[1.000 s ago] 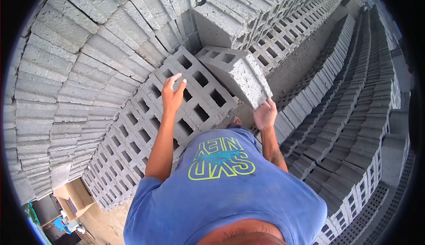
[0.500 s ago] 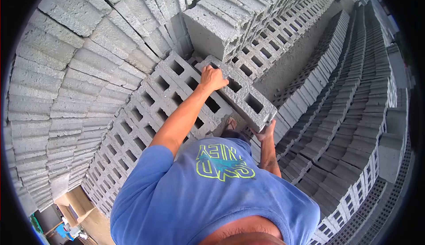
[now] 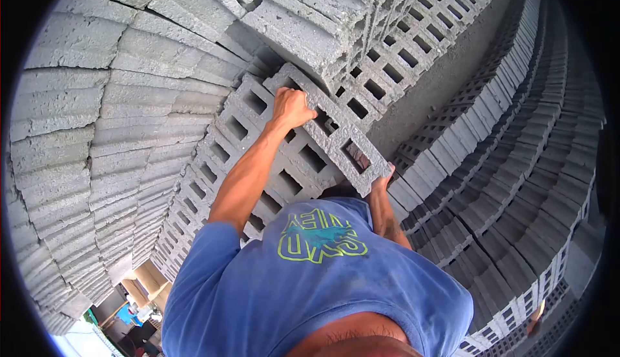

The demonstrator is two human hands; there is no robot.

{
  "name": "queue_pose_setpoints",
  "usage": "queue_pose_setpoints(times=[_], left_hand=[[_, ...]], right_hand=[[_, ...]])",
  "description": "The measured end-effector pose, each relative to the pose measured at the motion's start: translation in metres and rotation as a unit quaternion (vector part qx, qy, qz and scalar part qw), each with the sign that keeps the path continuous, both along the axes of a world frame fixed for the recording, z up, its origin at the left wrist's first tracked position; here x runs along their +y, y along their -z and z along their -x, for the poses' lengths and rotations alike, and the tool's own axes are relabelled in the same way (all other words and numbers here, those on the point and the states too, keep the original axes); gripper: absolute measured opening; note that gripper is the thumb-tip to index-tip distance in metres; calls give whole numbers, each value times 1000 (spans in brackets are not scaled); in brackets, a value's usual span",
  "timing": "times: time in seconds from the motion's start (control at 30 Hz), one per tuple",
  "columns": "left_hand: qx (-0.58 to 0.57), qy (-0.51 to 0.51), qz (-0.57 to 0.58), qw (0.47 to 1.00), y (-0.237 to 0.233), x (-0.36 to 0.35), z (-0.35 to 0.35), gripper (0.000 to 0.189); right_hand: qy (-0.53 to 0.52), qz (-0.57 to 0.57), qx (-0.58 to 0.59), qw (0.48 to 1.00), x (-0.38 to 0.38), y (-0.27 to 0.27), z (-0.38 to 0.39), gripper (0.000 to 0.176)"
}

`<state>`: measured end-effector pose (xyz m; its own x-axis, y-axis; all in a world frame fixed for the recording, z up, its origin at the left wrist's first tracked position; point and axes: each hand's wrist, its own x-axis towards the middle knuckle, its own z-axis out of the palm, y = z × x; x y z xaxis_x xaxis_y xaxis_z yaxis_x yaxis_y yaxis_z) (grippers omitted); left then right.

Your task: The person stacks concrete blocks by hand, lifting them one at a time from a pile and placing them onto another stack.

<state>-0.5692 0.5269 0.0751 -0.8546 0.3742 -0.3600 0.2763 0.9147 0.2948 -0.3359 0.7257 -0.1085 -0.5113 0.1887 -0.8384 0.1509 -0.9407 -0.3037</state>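
A grey hollow concrete block [image 3: 337, 126] is held at both ends in front of my chest, over a row of similar blocks. My left hand [image 3: 294, 107] grips its upper left end, with the fingers over the wall by a hole. At the block's lower right end, my right hand [image 3: 382, 181] holds the end face, partly hidden by the block. Through the hole nearest my right hand, something skin-coloured shows. The row of blocks [image 3: 240, 157] underneath has its holes facing up.
A tall wall of stacked blocks [image 3: 71, 99] rises at the left. Another stack [image 3: 310, 15] stands beyond the held block. Long block rows [image 3: 478, 124] run along the right side, beside a strip of ground [image 3: 445, 76]. A cardboard box [image 3: 150, 281] lies at the lower left.
The held block has shifted slightly left and turned, and light now shows through its holes. Both hands still hold it. The whole view has shifted a little.
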Motion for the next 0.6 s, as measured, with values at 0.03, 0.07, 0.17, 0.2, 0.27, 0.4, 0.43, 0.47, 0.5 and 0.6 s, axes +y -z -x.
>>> queue_pose_setpoints(times=[0.03,0.07,0.17,0.2,0.27,0.4,0.43,0.47,0.5,0.6], left_hand=[[25,-10,18,999,-3,-7,10,35],[50,-22,35,998,-2,-13,17,35],[104,-32,25,994,43,-41,44,41],[102,-32,23,994,56,-45,42,41],[207,-22,9,978,68,-51,44,44],[189,-1,13,982,64,-51,43,46],[186,0,27,982,62,-50,42,46],[182,-5,24,983,61,-50,43,46],[161,-14,36,986,61,-49,44,46],[138,-24,47,989,60,-47,45,46]], right_hand=[[-13,-15,-21,1000,-10,-6,18,66],[-27,-31,-42,998,-20,-7,35,66],[-16,-85,-75,993,-59,51,65,69],[-26,-115,-98,988,-64,86,64,69],[-102,-286,-217,928,-68,187,54,68],[-58,-125,-70,988,-60,46,76,64],[-104,-113,-5,988,-39,167,59,73],[-70,-146,-99,982,-53,69,74,72],[-56,-137,-154,977,-57,41,81,70],[-50,-288,-70,954,-40,13,91,67]])
